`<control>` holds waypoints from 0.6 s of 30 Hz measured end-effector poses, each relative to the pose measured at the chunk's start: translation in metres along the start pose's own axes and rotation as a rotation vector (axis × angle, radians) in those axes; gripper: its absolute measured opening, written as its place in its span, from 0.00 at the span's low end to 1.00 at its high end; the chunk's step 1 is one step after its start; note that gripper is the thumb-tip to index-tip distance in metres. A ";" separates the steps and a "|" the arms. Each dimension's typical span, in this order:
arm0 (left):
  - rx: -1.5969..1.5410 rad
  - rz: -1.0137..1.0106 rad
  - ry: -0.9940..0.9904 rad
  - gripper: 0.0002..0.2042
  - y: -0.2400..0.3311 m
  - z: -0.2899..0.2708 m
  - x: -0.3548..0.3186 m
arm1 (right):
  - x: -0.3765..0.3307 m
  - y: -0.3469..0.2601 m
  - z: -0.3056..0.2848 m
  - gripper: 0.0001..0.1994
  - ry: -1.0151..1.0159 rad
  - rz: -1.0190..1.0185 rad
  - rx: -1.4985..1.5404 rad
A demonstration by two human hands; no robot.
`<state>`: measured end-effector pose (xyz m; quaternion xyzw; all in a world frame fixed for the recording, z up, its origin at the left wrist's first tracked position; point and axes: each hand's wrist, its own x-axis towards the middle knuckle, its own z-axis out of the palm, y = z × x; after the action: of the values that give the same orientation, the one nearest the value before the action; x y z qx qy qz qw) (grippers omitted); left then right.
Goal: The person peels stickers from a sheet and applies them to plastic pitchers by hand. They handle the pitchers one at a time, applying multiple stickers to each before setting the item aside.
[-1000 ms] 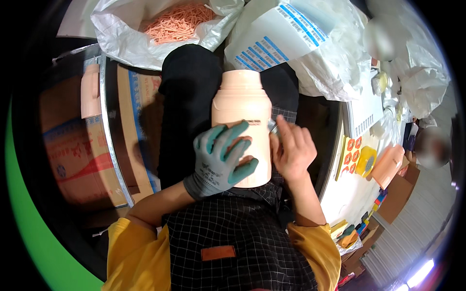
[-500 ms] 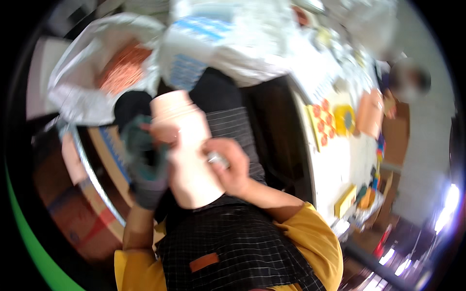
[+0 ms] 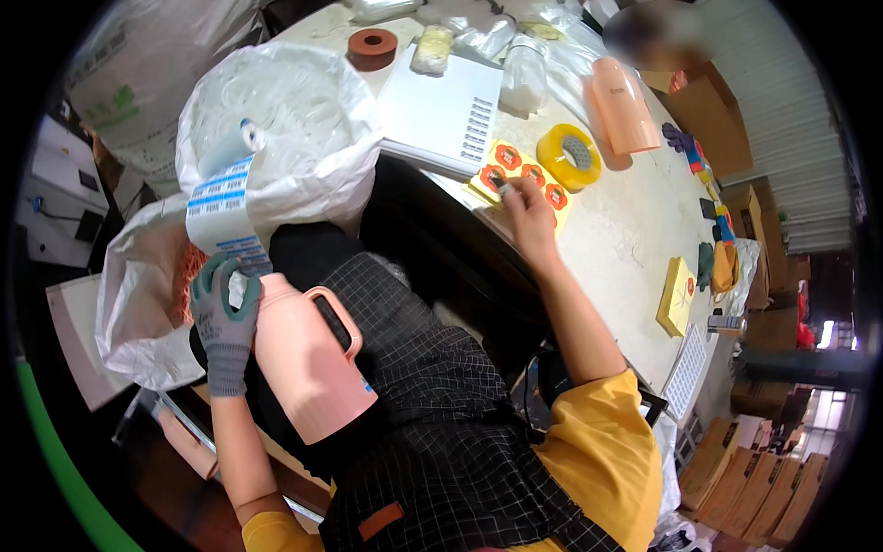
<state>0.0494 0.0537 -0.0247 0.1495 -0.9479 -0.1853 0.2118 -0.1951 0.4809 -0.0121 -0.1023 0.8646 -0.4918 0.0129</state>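
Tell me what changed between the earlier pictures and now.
The bare right hand left the pink plastic jug and reached out to the yellow sheet of round orange stickers on the table, fingertips on it. The jug now leans on the lap, handle showing. The grey-gloved left hand stayed on the jug, now gripping near its top.

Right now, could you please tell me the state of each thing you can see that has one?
Left hand: gloved, gripping the top of the pink jug.
Pink jug: tilted on the lap, handle facing up.
Right hand: bare, fingertips on the sticker sheet.
Sticker sheet: flat on the table.
Tape roll: lying flat.
Second pink jug: standing on the table.
White bag: open.
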 end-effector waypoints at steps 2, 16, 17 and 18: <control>-0.055 0.202 0.040 0.17 0.053 -0.020 0.030 | 0.031 0.018 -0.020 0.11 0.071 0.015 -0.270; 0.121 0.616 -0.410 0.24 0.279 0.195 0.170 | 0.058 0.035 -0.029 0.10 0.109 -0.011 -0.643; 0.152 0.596 -0.476 0.25 0.283 0.199 0.171 | 0.057 0.037 -0.030 0.10 0.111 -0.033 -0.643; 0.139 0.578 -0.488 0.25 0.282 0.201 0.170 | 0.056 0.038 -0.030 0.10 0.112 -0.055 -0.642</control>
<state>-0.2478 0.3002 -0.0180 -0.1585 -0.9837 -0.0835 0.0127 -0.2601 0.5144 -0.0244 -0.0975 0.9718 -0.1991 -0.0808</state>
